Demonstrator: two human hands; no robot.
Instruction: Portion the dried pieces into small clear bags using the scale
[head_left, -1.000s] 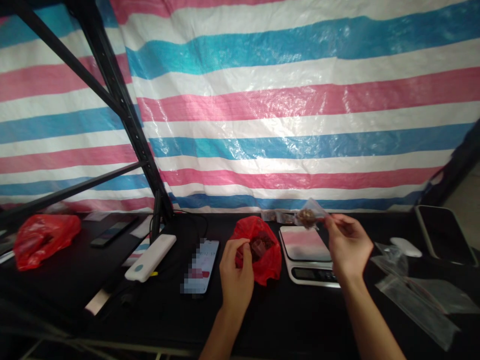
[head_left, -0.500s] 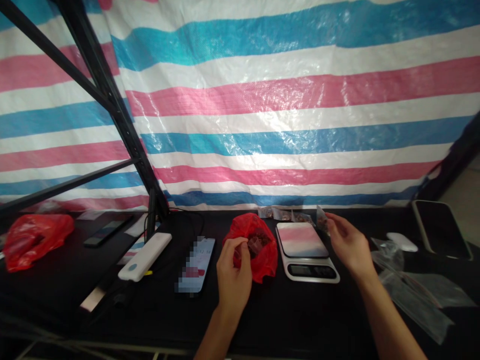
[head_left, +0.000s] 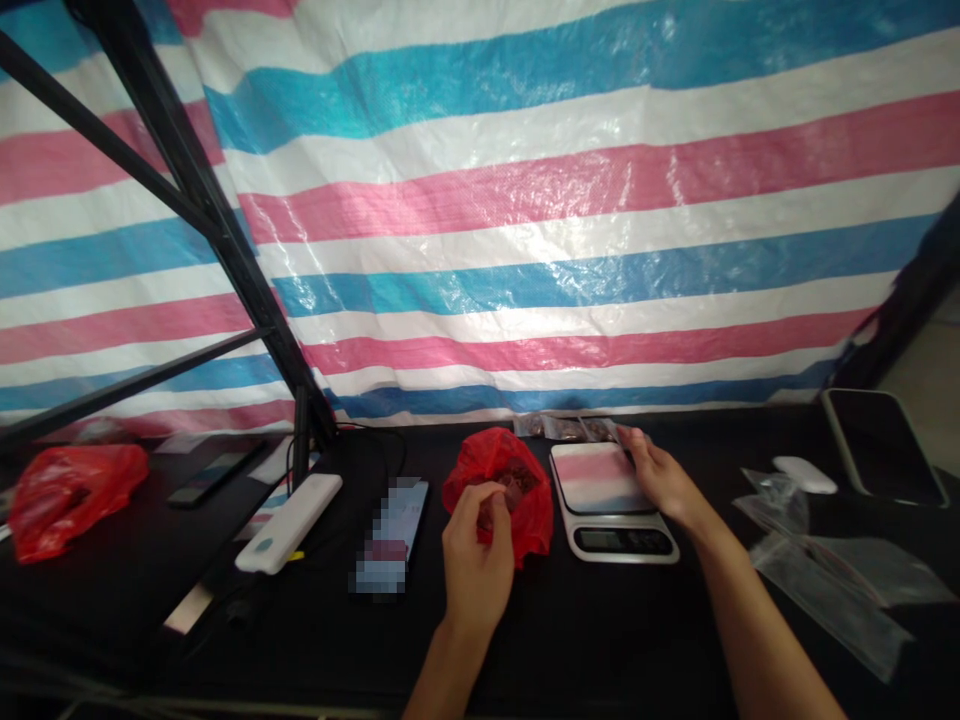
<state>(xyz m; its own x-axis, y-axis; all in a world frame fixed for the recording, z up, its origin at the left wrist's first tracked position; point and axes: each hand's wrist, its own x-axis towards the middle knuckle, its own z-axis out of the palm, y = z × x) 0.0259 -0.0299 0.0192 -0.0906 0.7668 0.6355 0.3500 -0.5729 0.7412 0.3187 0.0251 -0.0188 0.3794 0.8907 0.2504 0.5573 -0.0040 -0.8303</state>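
Note:
My left hand (head_left: 474,560) is closed in a pinch at the mouth of a red plastic bag (head_left: 525,500) of dark brown pieces, with a piece between its fingertips. A white kitchen scale (head_left: 604,490) stands just right of the bag, its platform bare. My right hand (head_left: 658,478) reaches along the scale's right edge with fingers stretched out. Its tips touch the end of a row of small clear packets (head_left: 570,428) of brown pieces, which lie behind the scale against the tarp.
A phone (head_left: 390,535) and a white power bank (head_left: 289,510) lie left of the bag, with another phone (head_left: 214,475) and a second red bag (head_left: 67,490) farther left. Empty clear bags (head_left: 825,585), a white oval object (head_left: 804,475) and a dark tablet (head_left: 881,445) lie right. A black frame post (head_left: 225,250) rises back left.
My right hand has carried a small filled packet down from above the scale to the row behind it. My left hand has stayed at the red bag's mouth.

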